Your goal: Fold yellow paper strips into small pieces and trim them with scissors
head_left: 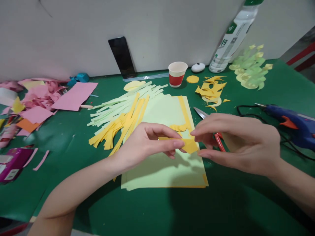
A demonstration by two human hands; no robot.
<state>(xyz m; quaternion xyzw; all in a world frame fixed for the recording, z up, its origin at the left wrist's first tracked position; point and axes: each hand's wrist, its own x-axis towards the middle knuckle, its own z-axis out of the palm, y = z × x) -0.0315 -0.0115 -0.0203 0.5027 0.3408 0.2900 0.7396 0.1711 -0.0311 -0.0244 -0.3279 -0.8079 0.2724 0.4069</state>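
Note:
Between thumb and fingers, my left hand pinches a small folded piece of yellow paper. Just right of that piece is my right hand, its thumb and fingertips apart, with nothing visible between them. Below both hands lies a stack of pale green paper sheets, with a yellow edge showing beneath. Small yellow folded pieces rest on the stack behind my left fingers. Scissors with red handles are partly hidden behind my right hand. Yellow paper strips and pale green strips lie left of the stack.
A red and white paper cup, a leaning phone and a tilted bottle stand along the wall. Yellow scraps and green paper flowers lie back right. A blue glue gun is at right, pink paper at left.

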